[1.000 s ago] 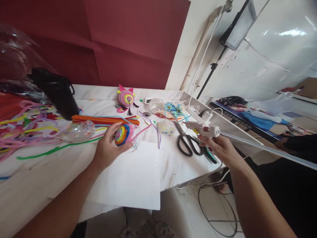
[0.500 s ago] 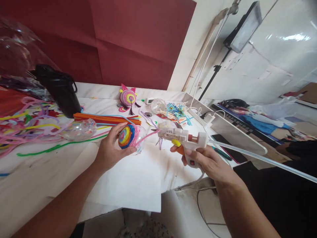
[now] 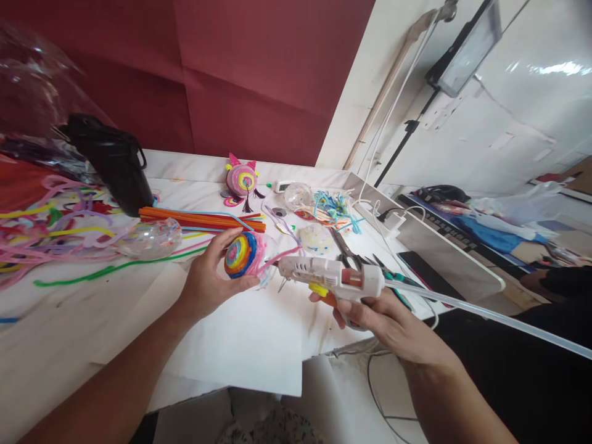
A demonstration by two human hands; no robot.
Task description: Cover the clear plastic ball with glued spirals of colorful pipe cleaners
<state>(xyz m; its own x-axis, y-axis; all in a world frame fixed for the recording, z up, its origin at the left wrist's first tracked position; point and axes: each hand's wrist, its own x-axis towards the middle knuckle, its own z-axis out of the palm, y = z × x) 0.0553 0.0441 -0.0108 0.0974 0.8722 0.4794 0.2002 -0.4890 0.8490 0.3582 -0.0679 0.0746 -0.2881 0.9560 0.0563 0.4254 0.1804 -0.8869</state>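
Observation:
My left hand (image 3: 215, 268) is closed round a clear plastic ball (image 3: 241, 254) with rings of pink, yellow, orange and blue pipe cleaner coiled on its left side. A loose pink pipe cleaner end (image 3: 283, 254) sticks out from the ball to the right. In my right hand (image 3: 374, 314) is a white hot glue gun (image 3: 330, 274) with an orange trigger and a long clear glue stick (image 3: 485, 311) out of its back. The gun's nozzle points left, close to the ball's right side; whether it touches cannot be made out. White paper (image 3: 250, 345) lies beneath.
Behind stand a finished pink ball with ears (image 3: 243, 179) and a black bottle (image 3: 111, 163). Orange pipe cleaners (image 3: 198, 219), clear balls (image 3: 155, 237), scissors (image 3: 345, 246) and green-handled pliers (image 3: 400, 277) lie around. A power strip (image 3: 393, 222) with cables sits right; a person's dark clothing shows beyond.
The glue gun has moved left and slightly down, bringing its nozzle close to the ball. Scissors and pliers show more behind it. My left hand still holds the ball in nearly the same place.

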